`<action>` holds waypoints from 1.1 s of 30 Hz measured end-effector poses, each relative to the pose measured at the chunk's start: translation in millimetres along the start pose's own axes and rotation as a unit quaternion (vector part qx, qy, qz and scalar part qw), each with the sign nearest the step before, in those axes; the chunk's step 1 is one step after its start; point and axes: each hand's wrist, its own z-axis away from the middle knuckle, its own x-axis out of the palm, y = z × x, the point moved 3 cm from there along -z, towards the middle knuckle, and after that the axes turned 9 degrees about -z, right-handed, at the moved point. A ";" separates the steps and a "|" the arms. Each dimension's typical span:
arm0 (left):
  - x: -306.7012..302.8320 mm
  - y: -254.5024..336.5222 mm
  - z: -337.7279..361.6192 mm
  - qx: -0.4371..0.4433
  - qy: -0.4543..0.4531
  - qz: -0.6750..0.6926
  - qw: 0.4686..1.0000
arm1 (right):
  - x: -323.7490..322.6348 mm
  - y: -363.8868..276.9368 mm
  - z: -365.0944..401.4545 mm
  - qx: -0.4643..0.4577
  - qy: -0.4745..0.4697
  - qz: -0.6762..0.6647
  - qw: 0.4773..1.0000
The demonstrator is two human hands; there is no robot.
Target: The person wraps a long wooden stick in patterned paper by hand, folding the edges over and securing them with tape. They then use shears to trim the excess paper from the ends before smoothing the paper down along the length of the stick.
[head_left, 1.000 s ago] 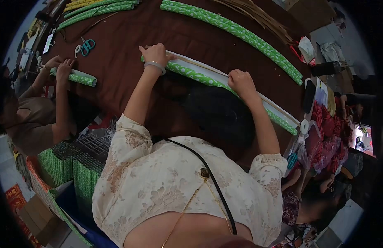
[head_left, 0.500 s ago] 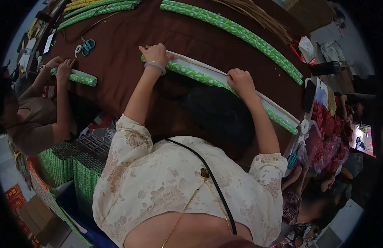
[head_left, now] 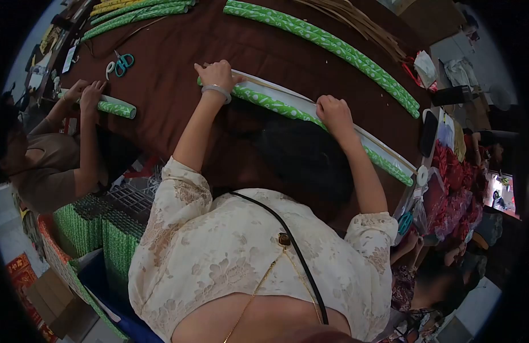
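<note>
A long roll of green paper with white dots (head_left: pixel 276 106) lies across the brown table (head_left: pixel 178 51), its white inner side showing along the far edge. My left hand (head_left: pixel 217 73), with a pale bangle on the wrist, presses down on the roll's left end. My right hand (head_left: pixel 333 111) grips the roll near its middle, fingers curled over it. The roll's right end (head_left: pixel 398 171) reaches the table's right edge.
Another person at the left holds a short green roll (head_left: pixel 117 108) with both hands. Teal scissors (head_left: pixel 120 63) lie beyond it. Finished long green rolls (head_left: pixel 333 43) lie farther back. A tape roll (head_left: pixel 421 175) and a dark phone (head_left: pixel 429 132) sit at the right edge.
Both hands stay on the roll with almost no movement. The view has shifted very slightly.
</note>
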 end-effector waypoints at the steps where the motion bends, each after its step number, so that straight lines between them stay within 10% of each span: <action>1: -0.2 -0.1 0.2 0.000 0.000 0.000 1.000 | 0.7 0.7 0.0 -0.001 0.001 0.000 1.000; 33: -11.9 12.1 1.7 0.004 -0.068 -0.022 0.997 | -10.9 -16.2 -1.5 0.015 0.006 0.077 0.997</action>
